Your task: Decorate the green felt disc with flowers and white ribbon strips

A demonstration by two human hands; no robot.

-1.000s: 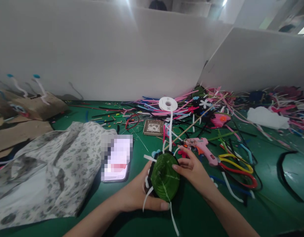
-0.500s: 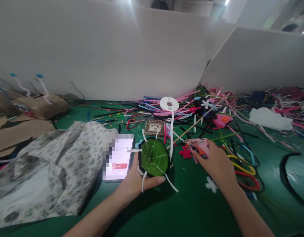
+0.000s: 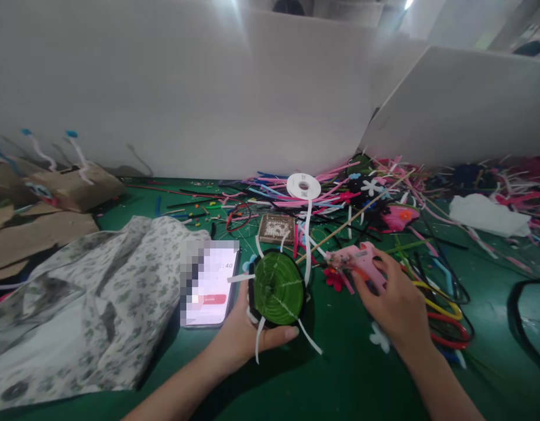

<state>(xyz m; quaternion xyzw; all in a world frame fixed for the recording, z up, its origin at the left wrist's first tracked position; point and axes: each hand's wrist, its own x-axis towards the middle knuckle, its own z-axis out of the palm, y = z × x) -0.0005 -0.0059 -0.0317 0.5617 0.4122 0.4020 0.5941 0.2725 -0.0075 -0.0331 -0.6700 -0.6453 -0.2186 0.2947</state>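
My left hand (image 3: 246,327) is wrapped round a green disc-shaped craft piece (image 3: 278,289) with a dark rim. Ring-like ridges and thin pale lines cross its face, and several narrow white strips stick out from its edge. My right hand (image 3: 395,298) grips a small pink glue gun (image 3: 361,263), its nozzle end pointing left toward the disc but apart from it. Just under the nozzle lies a red felt flower (image 3: 333,279) on the table. Below the right wrist is a white flower (image 3: 379,338). A phone (image 3: 212,286) lies beside my left hand.
A white ribbon spool (image 3: 303,186) trails its ribbon behind the disc, near a small square tray (image 3: 276,228). Pipe cleaners (image 3: 445,304) and scraps are strewn at right and back. Patterned cloth (image 3: 98,298) and cardboard (image 3: 45,234) are on the left; a pale partition (image 3: 208,93) stands behind.
My right hand has lifted the glue gun off the table area and turned it, so more of its body shows. The left hand still holds the disc, slightly lower in view.
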